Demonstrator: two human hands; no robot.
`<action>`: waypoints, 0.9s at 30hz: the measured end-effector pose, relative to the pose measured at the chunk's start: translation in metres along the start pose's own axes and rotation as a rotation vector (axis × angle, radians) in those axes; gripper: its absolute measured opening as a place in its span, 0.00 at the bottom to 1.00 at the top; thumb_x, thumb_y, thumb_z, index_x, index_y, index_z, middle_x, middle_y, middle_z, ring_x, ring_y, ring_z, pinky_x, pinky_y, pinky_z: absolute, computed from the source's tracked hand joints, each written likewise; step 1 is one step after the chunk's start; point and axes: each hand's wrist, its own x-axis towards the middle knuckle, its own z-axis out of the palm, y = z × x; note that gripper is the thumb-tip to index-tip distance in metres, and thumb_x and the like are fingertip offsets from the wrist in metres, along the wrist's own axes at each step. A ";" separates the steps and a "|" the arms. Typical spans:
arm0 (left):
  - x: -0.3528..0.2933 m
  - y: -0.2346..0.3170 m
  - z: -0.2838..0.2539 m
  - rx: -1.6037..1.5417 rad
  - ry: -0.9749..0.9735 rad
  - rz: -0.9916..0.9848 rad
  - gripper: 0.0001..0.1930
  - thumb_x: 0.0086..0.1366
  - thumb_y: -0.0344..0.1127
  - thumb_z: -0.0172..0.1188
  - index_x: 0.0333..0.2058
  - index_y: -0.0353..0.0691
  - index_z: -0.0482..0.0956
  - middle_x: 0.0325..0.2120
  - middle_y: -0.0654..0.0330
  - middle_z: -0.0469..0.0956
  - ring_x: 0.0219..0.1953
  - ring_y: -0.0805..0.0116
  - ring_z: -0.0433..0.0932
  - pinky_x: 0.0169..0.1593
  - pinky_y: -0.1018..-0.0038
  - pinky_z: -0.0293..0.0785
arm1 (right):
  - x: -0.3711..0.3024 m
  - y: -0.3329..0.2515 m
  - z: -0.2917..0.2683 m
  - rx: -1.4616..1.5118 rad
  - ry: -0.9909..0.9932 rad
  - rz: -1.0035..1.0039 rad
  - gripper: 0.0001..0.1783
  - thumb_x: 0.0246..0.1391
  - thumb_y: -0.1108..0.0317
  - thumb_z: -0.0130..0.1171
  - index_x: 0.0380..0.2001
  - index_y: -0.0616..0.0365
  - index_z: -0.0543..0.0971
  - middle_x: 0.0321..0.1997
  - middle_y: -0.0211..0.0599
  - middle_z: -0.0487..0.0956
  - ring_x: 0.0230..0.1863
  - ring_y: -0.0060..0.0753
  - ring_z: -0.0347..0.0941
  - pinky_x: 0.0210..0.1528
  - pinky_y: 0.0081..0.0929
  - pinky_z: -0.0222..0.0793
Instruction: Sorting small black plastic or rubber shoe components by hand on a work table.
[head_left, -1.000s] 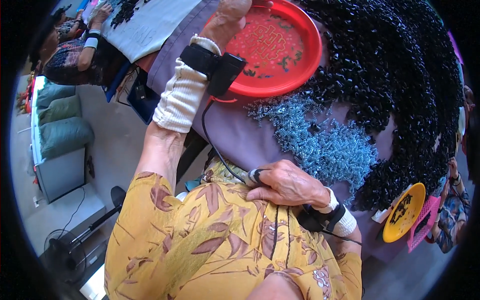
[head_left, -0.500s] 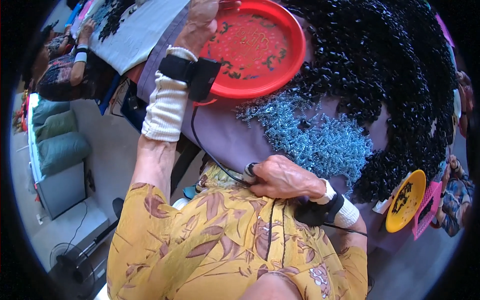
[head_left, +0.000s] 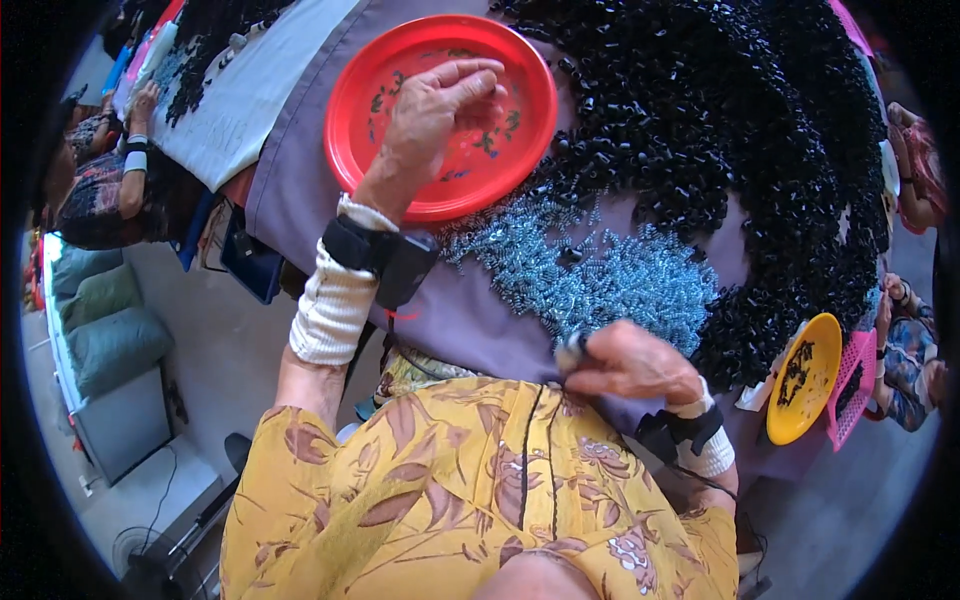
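My left hand (head_left: 432, 118) is over the red round tray (head_left: 342, 150). Its fingers are bent together toward the thumb; whatever they pinch, if anything, is hidden. Small dark bits lie on the tray's patterned bottom. My right hand (head_left: 635, 362), blurred by motion, is closed at the table's near edge. A small dark and pale piece shows at its fingertips; whether it is held or worn on a finger is unclear. Just beyond this hand spreads a heap of small bluish metal springs (head_left: 610, 280), and farther off a large pile of short black tubular parts (head_left: 660, 110).
A yellow round tray (head_left: 824, 375) with black parts and a pink basket (head_left: 858, 405) are at the right edge. Other people sit at both sides of the table. A cable hangs from my left wrist strap. The grey-purple tablecloth (head_left: 470, 310) shows before me.
My left hand has come back from the red tray's far rim to above its middle. My right hand has moved away from my body, rightward toward the springs. The view has shifted.
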 end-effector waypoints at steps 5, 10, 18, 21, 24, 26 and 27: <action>-0.019 0.000 0.007 0.070 -0.048 -0.110 0.13 0.63 0.31 0.54 0.46 0.34 0.73 0.32 0.61 0.78 0.32 0.76 0.77 0.38 0.78 0.76 | 0.007 0.001 -0.038 -0.080 0.574 -0.037 0.06 0.46 0.71 0.59 0.27 0.63 0.76 0.17 0.40 0.72 0.17 0.30 0.69 0.21 0.28 0.64; -0.024 0.002 0.017 0.122 -0.110 -0.127 0.13 0.60 0.30 0.58 0.44 0.35 0.74 0.33 0.62 0.78 0.32 0.78 0.77 0.38 0.81 0.74 | 0.031 0.025 -0.059 -0.465 0.796 0.092 0.08 0.45 0.70 0.59 0.23 0.65 0.74 0.19 0.45 0.72 0.20 0.43 0.70 0.24 0.33 0.64; -0.029 -0.002 0.029 0.076 -0.188 -0.179 0.12 0.59 0.31 0.59 0.42 0.36 0.76 0.29 0.63 0.78 0.30 0.79 0.76 0.37 0.83 0.74 | 0.049 0.029 -0.056 -0.609 0.773 0.172 0.12 0.43 0.65 0.62 0.21 0.62 0.74 0.24 0.44 0.75 0.28 0.46 0.75 0.29 0.37 0.69; -0.028 -0.006 0.034 0.045 -0.233 -0.187 0.12 0.60 0.31 0.59 0.43 0.36 0.76 0.29 0.64 0.78 0.30 0.79 0.76 0.37 0.83 0.74 | 0.058 0.034 -0.053 -0.790 0.746 0.206 0.11 0.43 0.65 0.61 0.21 0.61 0.74 0.25 0.45 0.77 0.28 0.45 0.76 0.28 0.38 0.69; -0.027 -0.008 0.036 0.054 -0.270 -0.181 0.13 0.60 0.31 0.59 0.44 0.36 0.76 0.30 0.64 0.78 0.31 0.79 0.76 0.36 0.83 0.74 | 0.058 0.034 -0.053 -0.806 0.745 0.238 0.10 0.44 0.66 0.58 0.20 0.62 0.74 0.23 0.45 0.76 0.26 0.46 0.75 0.28 0.38 0.70; -0.029 -0.007 0.038 0.068 -0.266 -0.194 0.12 0.60 0.30 0.59 0.43 0.35 0.76 0.29 0.64 0.77 0.31 0.80 0.75 0.36 0.83 0.73 | 0.052 0.034 -0.055 -0.782 0.761 0.215 0.10 0.45 0.66 0.57 0.19 0.62 0.74 0.22 0.46 0.76 0.26 0.47 0.75 0.28 0.39 0.69; -0.029 -0.007 0.039 0.071 -0.265 -0.193 0.12 0.60 0.30 0.59 0.43 0.35 0.76 0.29 0.64 0.77 0.31 0.80 0.75 0.36 0.83 0.73 | 0.048 0.034 -0.056 -0.759 0.775 0.192 0.11 0.46 0.66 0.56 0.18 0.63 0.73 0.21 0.47 0.75 0.25 0.48 0.75 0.28 0.40 0.69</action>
